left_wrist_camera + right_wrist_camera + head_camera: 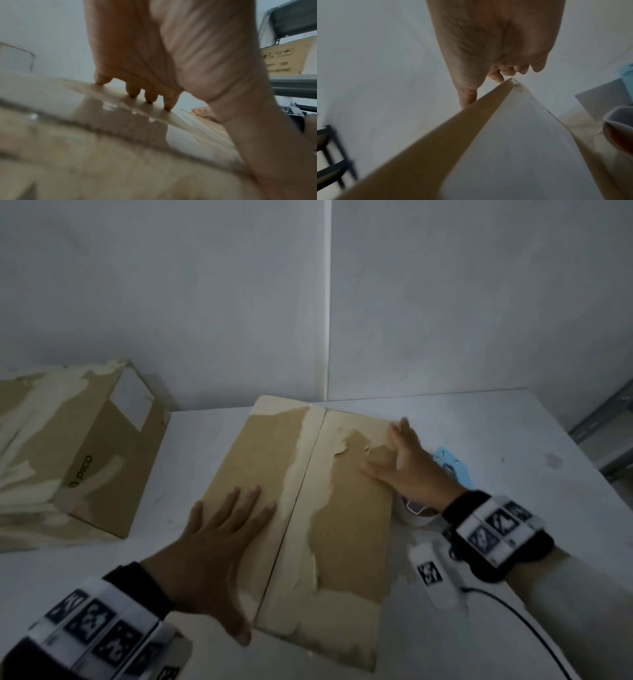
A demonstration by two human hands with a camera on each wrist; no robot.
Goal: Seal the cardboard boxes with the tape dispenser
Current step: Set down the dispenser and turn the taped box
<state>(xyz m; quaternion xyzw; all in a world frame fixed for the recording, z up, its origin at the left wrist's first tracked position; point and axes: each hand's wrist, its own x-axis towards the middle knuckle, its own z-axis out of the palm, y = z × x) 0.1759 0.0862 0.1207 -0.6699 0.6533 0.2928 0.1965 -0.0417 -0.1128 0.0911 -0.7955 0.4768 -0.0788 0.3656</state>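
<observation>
Box (318, 529) under both flat hands (212, 553)

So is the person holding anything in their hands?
No, nothing is gripped. The left hand lies flat on the box top's left flap; the right hand presses flat on the right flap, near its far right edge.

**Both hands pressing flat, fingers spread**

The left hand (209, 546) is lying palm down at seven o'clock, its straight fingers (133, 92) fanning toward one o'clock and touching down at the tips. The right hand (407, 463) is reaching in from four o'clock, fingers extended toward eleven o'clock, thumb splayed toward nine. Both wrists are wearing black bands carrying square black-and-white markers; the forearms are angling inward.
</observation>
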